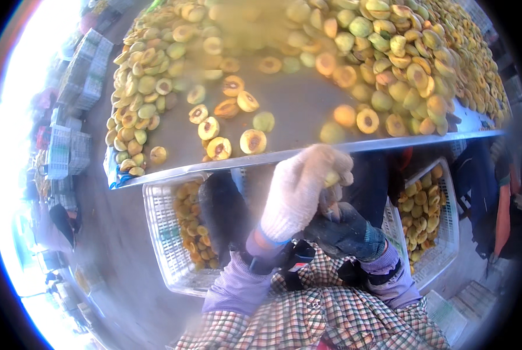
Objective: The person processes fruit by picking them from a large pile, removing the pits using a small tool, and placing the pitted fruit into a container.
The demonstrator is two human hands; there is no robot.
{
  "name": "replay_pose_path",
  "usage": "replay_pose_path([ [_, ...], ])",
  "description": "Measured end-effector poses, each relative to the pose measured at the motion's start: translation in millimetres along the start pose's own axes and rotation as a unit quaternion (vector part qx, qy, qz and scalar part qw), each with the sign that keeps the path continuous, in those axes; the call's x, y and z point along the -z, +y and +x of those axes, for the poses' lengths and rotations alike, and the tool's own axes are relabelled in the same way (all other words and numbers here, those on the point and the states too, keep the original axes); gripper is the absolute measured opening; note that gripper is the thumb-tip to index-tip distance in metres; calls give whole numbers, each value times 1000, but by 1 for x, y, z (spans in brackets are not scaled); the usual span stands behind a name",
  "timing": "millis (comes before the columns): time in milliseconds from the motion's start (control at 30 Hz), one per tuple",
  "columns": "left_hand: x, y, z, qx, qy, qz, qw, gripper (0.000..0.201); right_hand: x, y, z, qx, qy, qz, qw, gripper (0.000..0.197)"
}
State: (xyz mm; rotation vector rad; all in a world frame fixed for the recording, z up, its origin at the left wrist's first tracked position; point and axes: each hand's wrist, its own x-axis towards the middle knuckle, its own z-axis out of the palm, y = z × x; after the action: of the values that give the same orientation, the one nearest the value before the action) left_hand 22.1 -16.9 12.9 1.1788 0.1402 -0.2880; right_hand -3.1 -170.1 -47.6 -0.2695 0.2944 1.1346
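My left hand (pixel 300 189), in a white knit glove, is closed around a yellow-green fruit (pixel 331 177) just below the metal table's front edge (pixel 308 153). My right hand (pixel 345 232), in a dark glove, sits right under it with its fingers curled against the fruit; a small tool seems to be in it, but I cannot make it out. On the table lie several halved fruits (pixel 253 141) with red-brown pit hollows, and a big heap of halves (pixel 401 64) fills its far and right parts.
White plastic crates stand below the table: one (pixel 162 233) at the left with fruit in it, one (pixel 445 221) at the right holding yellow halves. Stacked crates (pixel 68 151) stand far left. A person in dark and orange clothes (pixel 494 204) is at the right.
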Motion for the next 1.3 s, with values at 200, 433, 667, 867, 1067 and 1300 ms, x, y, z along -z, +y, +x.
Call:
replay_pose_path([
  [200,-5,8,-1,-210,-49,261,941,19,20,-1,-12,2,-171,-134,976,22],
  [433,-5,-1,7,-137,-97,32,985,31,13,-7,-21,-56,-131,-128,982,25],
  [667,18,-15,21,57,70,-172,981,50,44,-5,-2,-237,-133,134,953,34],
  [867,169,6,-23,-120,325,457,819,26,78,-20,-36,119,79,-248,958,25],
  [1067,238,29,-3,-82,261,643,716,38,65,-50,-34,132,345,-394,841,22],
  [1300,295,28,127,-17,310,550,775,73,80,-66,-40,176,392,-360,828,21],
])
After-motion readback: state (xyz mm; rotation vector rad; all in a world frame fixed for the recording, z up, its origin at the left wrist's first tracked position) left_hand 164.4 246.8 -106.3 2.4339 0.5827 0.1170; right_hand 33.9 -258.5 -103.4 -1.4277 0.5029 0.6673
